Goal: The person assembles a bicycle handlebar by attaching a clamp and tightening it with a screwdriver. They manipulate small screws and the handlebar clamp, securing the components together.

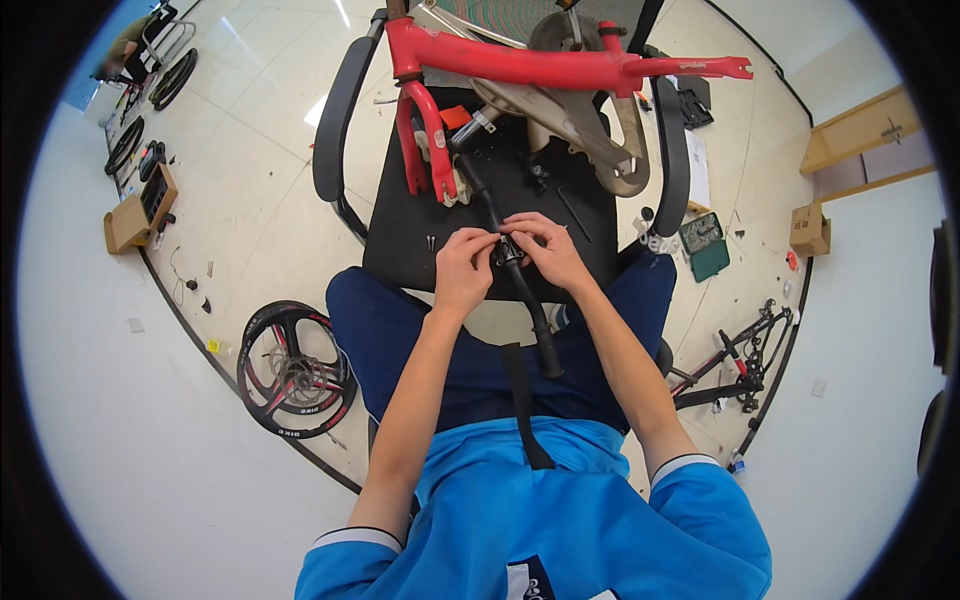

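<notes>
A black bicycle handlebar (537, 318) lies slantwise over the front edge of the black chair seat (400, 215), its near end above my lap. At its middle clamp, my left hand (466, 268) is closed, thumb and fingertips pinched at the clamp's left side. From the right, my right hand (550, 252) meets it, fingers also pinched over the clamp. Something small and pale shows between the fingertips, too small to name. Two small bolts (431, 243) lie on the seat left of my hands. A black hex key (575, 212) rests to their right.
A red bicycle frame (510, 65) with its fork lies across the chair's far side, between the armrests (345, 120). Wheels (297, 370) lie on the floor at left. At right are a green case (708, 255), a dark bike frame (745, 365) and a cardboard box (810, 230). Another person (125, 50) is far left.
</notes>
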A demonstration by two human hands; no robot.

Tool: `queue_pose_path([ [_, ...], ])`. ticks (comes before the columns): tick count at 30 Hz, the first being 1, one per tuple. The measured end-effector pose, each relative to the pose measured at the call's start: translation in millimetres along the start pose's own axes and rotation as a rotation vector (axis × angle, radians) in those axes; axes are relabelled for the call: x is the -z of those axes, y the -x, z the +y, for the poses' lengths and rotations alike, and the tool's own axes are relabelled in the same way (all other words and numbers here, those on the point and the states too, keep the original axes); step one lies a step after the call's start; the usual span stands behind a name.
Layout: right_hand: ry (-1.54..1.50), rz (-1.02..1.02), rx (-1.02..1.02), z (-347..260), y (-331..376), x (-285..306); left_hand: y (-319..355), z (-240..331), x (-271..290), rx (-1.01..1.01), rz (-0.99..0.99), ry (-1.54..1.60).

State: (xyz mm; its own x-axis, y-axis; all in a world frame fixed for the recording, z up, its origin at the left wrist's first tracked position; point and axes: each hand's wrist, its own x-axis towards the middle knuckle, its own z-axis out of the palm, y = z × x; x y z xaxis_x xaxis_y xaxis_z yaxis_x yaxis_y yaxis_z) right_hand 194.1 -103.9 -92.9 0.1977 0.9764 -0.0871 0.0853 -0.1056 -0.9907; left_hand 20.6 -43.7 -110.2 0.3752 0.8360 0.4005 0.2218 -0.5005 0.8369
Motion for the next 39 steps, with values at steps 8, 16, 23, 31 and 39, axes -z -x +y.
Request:
queue_pose_path([
  [8, -0.022, 0.017, -0.023, 11, -1, 2, 5, 8, -1, 0.293, 0.004, 0.053],
  [16, 0.011, 0.004, 0.108, 26, -2, 7, 0, 14, -4, 0.107, 0.021, 0.062],
  [23, -0.120, 0.026, -0.031, 17, 2, -2, 9, 7, -9, 0.369, 0.087, 0.141],
  [31, 0.152, 0.042, 0.265, 24, -2, 1, 6, 1, -6, 0.043, 0.094, 0.116],
  [39, 0.092, 0.016, 0.126, 11, -2, 1, 8, 7, 2, 0.393, 0.033, 0.028],
])
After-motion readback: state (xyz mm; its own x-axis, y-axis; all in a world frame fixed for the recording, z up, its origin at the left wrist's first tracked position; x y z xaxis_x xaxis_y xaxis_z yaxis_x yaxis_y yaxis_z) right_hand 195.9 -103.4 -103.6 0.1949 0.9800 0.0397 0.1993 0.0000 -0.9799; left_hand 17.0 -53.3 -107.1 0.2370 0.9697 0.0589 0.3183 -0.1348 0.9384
